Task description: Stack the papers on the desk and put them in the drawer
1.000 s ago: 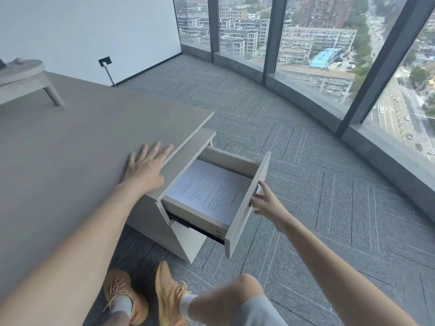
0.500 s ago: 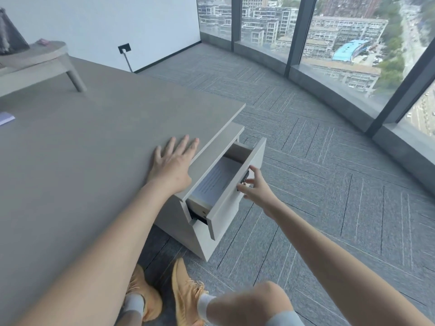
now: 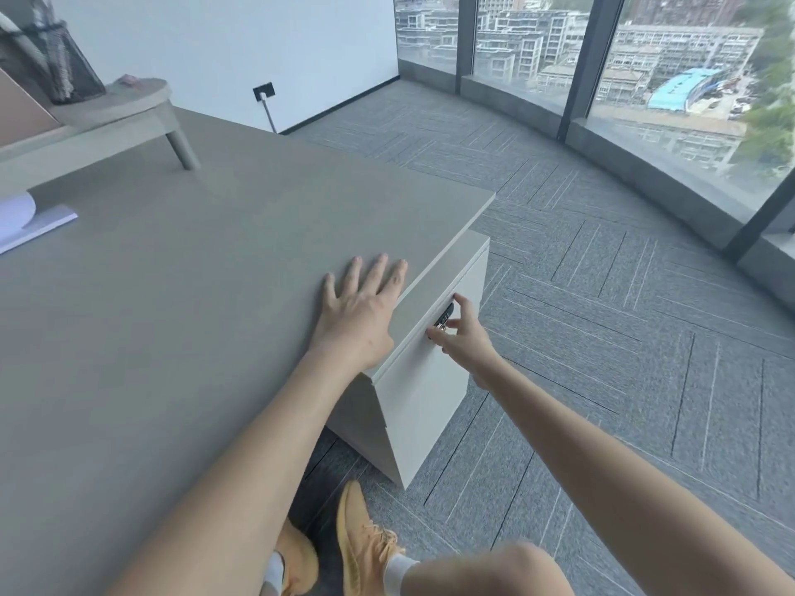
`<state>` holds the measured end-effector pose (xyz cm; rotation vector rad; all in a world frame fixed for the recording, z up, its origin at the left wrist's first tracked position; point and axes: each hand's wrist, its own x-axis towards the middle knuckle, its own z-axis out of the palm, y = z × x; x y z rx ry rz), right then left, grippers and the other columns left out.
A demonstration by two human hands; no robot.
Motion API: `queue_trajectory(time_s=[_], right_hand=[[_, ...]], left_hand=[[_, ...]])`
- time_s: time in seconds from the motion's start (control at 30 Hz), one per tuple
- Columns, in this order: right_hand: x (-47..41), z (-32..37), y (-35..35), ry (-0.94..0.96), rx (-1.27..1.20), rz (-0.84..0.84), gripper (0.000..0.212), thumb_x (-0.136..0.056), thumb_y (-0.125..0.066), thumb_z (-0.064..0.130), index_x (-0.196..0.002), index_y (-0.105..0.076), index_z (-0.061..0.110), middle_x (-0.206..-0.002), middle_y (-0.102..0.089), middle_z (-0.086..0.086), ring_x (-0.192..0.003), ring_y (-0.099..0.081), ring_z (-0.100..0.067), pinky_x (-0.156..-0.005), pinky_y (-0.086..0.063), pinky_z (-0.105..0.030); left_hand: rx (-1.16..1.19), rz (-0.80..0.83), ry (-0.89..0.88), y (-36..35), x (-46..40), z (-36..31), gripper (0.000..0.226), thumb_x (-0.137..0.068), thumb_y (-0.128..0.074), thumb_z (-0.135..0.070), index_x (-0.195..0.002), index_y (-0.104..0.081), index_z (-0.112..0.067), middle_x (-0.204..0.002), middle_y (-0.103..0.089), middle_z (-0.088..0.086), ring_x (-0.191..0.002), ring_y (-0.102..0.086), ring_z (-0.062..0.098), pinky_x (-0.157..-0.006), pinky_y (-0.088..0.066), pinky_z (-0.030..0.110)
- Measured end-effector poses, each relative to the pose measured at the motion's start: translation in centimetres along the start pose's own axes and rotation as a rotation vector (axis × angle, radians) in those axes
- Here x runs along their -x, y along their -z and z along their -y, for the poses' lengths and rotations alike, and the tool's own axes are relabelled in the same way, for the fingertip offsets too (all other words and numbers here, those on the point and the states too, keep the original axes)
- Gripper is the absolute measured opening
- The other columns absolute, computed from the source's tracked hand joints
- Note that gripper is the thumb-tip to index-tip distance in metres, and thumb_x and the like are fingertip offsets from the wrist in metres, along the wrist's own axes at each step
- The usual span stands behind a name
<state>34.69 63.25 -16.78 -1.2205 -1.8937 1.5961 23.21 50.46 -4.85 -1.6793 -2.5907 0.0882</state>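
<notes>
Now drawer point(image 3: 434, 337) flush shut, right hand point(image 3: 462, 339) at its top edge.

a mesh pen holder point(image 3: 64, 66) stands on a small riser shelf point(image 3: 116, 103); grey carpet point(image 3: 602, 294) beyond.

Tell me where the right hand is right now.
In the head view, right of centre, the right hand is at the dark lock on the closed drawer front, just right of the left hand lying flat on the desk.
</notes>
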Motion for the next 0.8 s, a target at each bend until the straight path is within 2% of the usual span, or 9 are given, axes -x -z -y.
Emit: queue_trajectory(time_s=[0.13, 0.3, 0.4, 0.43, 0.47, 0.57, 0.63, 0.7, 0.8], right_hand=[[-0.4, -0.3, -0.5, 0.024, 0.013, -0.028, 0.078, -0.083, -0.072, 0.036, -0.147, -0.028, 0.039, -0.121, -0.056, -0.007, -0.119, -0.061, -0.034, -0.098, -0.052, -0.052], [-0.4, -0.2, -0.4, 0.024, 0.049, -0.017, 0.077, -0.084, -0.072, 0.037, -0.146, -0.027, 0.04, -0.123, -0.057, -0.013, -0.116, -0.062, -0.036, -0.099, -0.052, -0.052], [-0.1, 0.3, -0.3, 0.049, 0.143, 0.005, 0.075, -0.091, -0.067, 0.031, -0.152, -0.023, 0.026, -0.124, -0.058, -0.013, -0.114, -0.059, -0.032, -0.098, -0.05, -0.043], [0.2, 0.8, -0.2, 0.043, 0.203, 0.011, 0.071, -0.094, -0.065, 0.028, -0.151, -0.025, 0.018, -0.122, -0.058, -0.014, -0.114, -0.057, -0.03, -0.096, -0.047, -0.038], [0.1, 0.7, -0.3, 0.061, 0.252, -0.003, 0.066, -0.094, -0.064, 0.027, -0.149, -0.029, 0.012, -0.123, -0.058, -0.017, -0.117, -0.055, -0.032, -0.094, -0.043, -0.038], [0.8, 1.7, -0.2, 0.07, 0.387, -0.03, 0.067, -0.093, -0.065, 0.033, -0.146, -0.033, 0.006, -0.132, -0.05, -0.025, -0.127, -0.048, -0.038, -0.098, -0.039, -0.038], [1.3, 2.3, 0.1, 0.086, 0.441, -0.026, 0.069, -0.091, -0.067, 0.034, -0.146, -0.036, 0.009, -0.138, -0.045, -0.022, -0.13, -0.047, -0.035, -0.104, -0.038, -0.038], [2.0, 3.2, 0.6, 0.123, 0.504, -0.029, 0.061, -0.089, -0.069, 0.036, -0.14, -0.046, 0.012, -0.142, -0.044, -0.017, -0.13, -0.049, -0.033, -0.107, -0.04, -0.04], [2.9, 5.4, 1.4, 0.211, 0.612, -0.025, 0.053, -0.089, -0.068, 0.034, -0.137, -0.055, 0.013, -0.141, -0.048, -0.014, -0.121, -0.059, -0.029, -0.105, -0.044, -0.041]], left_hand=[[-0.011, 0.011, -0.004, 0.1, -0.2, 0.0, 0.097, -0.084, -0.054, -0.009, -0.159, 0.006, -0.027, -0.169, 0.005, 0.0, -0.154, 0.005, 0.032, -0.12, -0.007, 0.058], [-0.014, 0.011, -0.002, 0.3, 0.1, -0.2, 0.096, -0.085, -0.054, -0.01, -0.159, 0.006, -0.025, -0.169, 0.005, 0.002, -0.154, 0.004, 0.034, -0.12, -0.007, 0.059], [-0.002, -0.007, -0.01, 0.1, 0.1, -0.1, 0.095, -0.085, -0.055, -0.016, -0.159, 0.004, -0.026, -0.169, 0.002, 0.001, -0.154, 0.003, 0.033, -0.12, -0.008, 0.059], [0.012, -0.011, -0.008, 0.0, 0.1, 0.0, 0.094, -0.086, -0.056, -0.02, -0.159, 0.003, -0.027, -0.169, 0.001, 0.0, -0.154, 0.002, 0.033, -0.12, -0.008, 0.058], [0.029, -0.019, -0.006, 0.0, 0.1, 0.0, 0.093, -0.086, -0.057, -0.025, -0.159, 0.001, -0.028, -0.169, -0.001, 0.0, -0.154, 0.0, 0.032, -0.12, -0.008, 0.058], [0.15, -0.033, 0.009, 0.2, 0.0, 0.2, 0.086, -0.085, -0.055, -0.039, -0.158, -0.011, -0.032, -0.169, -0.009, -0.004, -0.155, -0.003, 0.027, -0.121, -0.006, 0.056], [0.28, -0.03, 0.034, 0.5, -0.1, 0.4, 0.079, -0.086, -0.055, -0.041, -0.157, -0.022, -0.032, -0.168, -0.015, -0.006, -0.155, -0.005, 0.023, -0.122, -0.003, 0.051], [0.413, -0.033, 0.054, 1.1, 0.5, 0.4, 0.067, -0.09, -0.056, -0.039, -0.153, -0.035, -0.028, -0.166, -0.023, -0.004, -0.154, -0.01, 0.021, -0.123, -0.005, 0.046], [0.669, -0.077, 0.128, 2.8, 1.9, 0.6, 0.052, -0.094, -0.059, -0.032, -0.143, -0.05, -0.02, -0.156, -0.044, 0.001, -0.148, -0.031, 0.02, -0.116, -0.022, 0.03]])
